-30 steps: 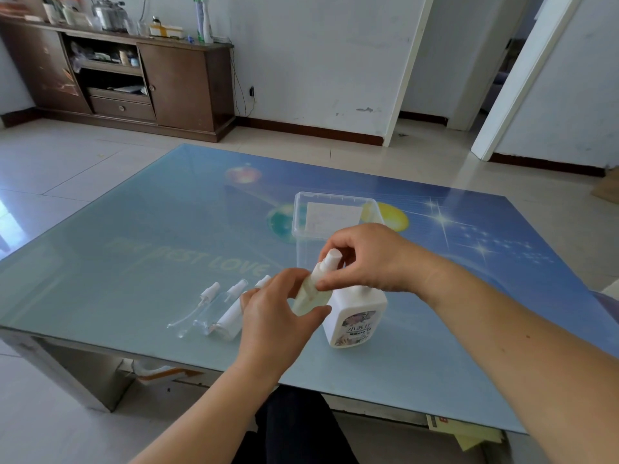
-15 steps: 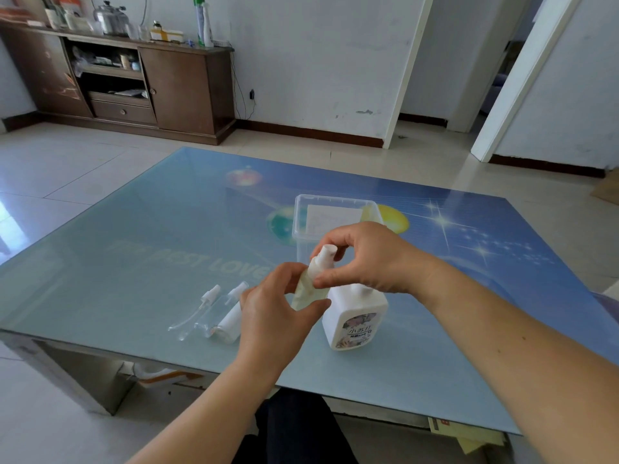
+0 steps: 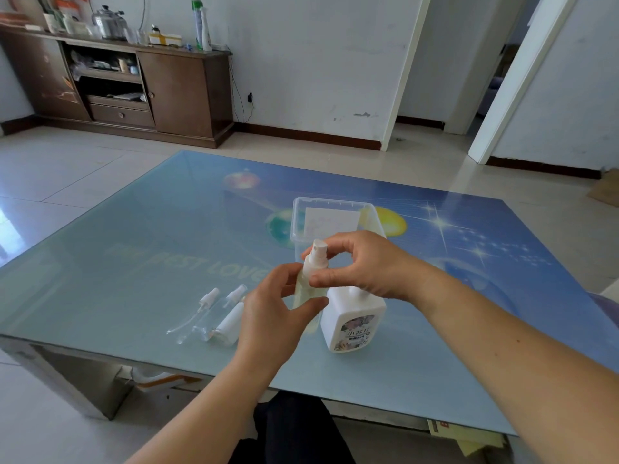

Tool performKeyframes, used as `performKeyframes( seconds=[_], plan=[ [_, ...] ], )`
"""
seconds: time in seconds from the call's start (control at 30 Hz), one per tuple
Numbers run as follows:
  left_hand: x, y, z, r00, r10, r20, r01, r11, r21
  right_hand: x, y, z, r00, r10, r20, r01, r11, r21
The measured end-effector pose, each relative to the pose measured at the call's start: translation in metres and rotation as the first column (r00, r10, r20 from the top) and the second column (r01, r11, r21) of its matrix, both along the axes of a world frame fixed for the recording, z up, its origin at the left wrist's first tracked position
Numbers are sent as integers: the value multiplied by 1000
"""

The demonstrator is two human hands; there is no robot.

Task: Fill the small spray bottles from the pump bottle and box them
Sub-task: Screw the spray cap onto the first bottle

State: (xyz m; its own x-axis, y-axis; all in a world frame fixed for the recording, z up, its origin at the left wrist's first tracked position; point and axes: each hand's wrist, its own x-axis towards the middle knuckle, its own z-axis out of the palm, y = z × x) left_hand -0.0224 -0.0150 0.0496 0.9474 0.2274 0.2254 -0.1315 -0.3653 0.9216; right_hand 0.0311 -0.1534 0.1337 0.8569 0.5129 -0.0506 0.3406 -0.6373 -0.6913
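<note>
— How far along?
— One small bottle [image 3: 306, 289] filled, gripped in my left hand [image 3: 271, 316]; my right hand [image 3: 361, 262] pinches its sprayer cap [image 3: 316, 257]; box [image 3: 335, 219] looks empty.
— Left?
— Empty bottles [image 3: 217, 316] lie beside the pump bottle [image 3: 351, 323].

On the table [image 3: 134, 262]: pump bottle [image 3: 351, 323] near the front edge, open box [image 3: 330, 214] just behind it, spare spray bottles [image 3: 217, 316] lying to its left, one spray bottle [image 3: 310, 279] held above between left hand [image 3: 271, 316] and right hand [image 3: 361, 266].
</note>
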Motion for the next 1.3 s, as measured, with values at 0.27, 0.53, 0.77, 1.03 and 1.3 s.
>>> performKeyframes(
  seconds=[0.27, 0.53, 0.77, 1.03, 1.3],
  plan=[
    [2, -1, 2, 998, 44, 33, -43, 999, -28, -2, 7, -10, 968, -85, 234, 83, 996, 21],
    [5, -3, 4, 987, 126, 102, -131, 991, 43, 0, 14, -21, 918, -169, 360, 161, 986, 53],
    [19, -1, 2, 987, 128, 99, -128, 992, -4, 12, 15, -16, 985, -96, 141, 74, 985, 153],
    [89, 6, 35, 987, 67, 146, -74, 996, 42, 68, 20, 13, 972, -165, 170, 115, 956, 272],
    [194, 17, 39, 991, -108, -84, 128, 952, 278, 163, 19, 0, 934, -269, 237, 220, 952, 212]
  ],
)
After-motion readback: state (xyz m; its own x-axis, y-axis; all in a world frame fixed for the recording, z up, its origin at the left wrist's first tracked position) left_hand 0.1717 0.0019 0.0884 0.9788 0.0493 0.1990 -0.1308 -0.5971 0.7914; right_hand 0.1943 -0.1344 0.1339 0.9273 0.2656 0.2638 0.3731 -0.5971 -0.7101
